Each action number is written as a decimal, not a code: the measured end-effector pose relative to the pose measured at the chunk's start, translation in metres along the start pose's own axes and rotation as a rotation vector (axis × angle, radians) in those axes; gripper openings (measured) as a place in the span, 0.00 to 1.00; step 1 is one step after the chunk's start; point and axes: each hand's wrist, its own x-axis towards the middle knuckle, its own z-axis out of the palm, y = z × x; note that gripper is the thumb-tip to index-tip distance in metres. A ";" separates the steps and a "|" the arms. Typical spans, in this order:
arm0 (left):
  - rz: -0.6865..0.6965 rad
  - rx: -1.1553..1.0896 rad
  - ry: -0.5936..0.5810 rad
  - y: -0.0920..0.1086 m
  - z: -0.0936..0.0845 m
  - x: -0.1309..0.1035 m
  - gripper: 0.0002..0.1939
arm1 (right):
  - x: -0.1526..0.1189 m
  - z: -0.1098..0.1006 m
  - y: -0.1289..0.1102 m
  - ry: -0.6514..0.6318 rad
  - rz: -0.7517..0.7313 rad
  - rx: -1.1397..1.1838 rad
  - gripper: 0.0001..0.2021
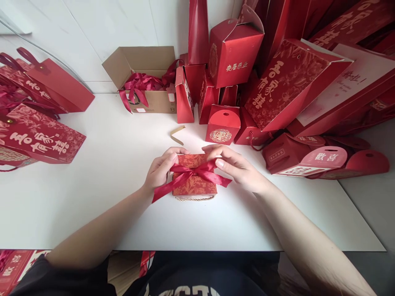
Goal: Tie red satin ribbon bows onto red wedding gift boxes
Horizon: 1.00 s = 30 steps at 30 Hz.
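The small box (195, 187) is located near the middle of the desk (92, 189), between the two hands. Its left side is gripped by the left hand (159, 169), presumably so that the box is steadied; whether the ribbon is pinched as well cannot be told. The right hand (239, 167) is positioned at the right loop of the bow (193, 173), with thumb and forefinger bent; whether this grip is closed on the loop cannot be confirmed. The opposed placement appears suited to keeping the bow centred and its loops spread.

Loose ribbons (145, 82) are contained in an open carton (156, 105) at the back edge of the desk, apparently for easy reach. Gift bags (47, 135) are grouped at the left edge.

The bow is formed from glossy, satin-like red ribbon. The box is faced with orange-red, floral-patterned card and bordered in front by a twisted cord (195, 199). The carton is made of plain brown cardboard. A bent, flat, gold-coloured strip (175, 138) is placed behind the box.
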 end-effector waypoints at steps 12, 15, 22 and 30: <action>-0.025 0.140 -0.085 0.011 -0.011 0.003 0.20 | -0.010 -0.019 -0.015 -0.318 0.329 -0.076 0.18; -0.016 0.154 -0.085 0.013 -0.011 0.003 0.21 | -0.011 -0.019 -0.014 -0.335 0.352 0.044 0.19; 0.040 0.255 -0.099 0.011 -0.015 0.006 0.19 | -0.011 -0.023 -0.014 -0.405 0.433 0.096 0.21; 0.036 0.288 -0.234 0.013 -0.019 0.008 0.15 | -0.008 -0.026 -0.012 -0.492 0.480 0.044 0.21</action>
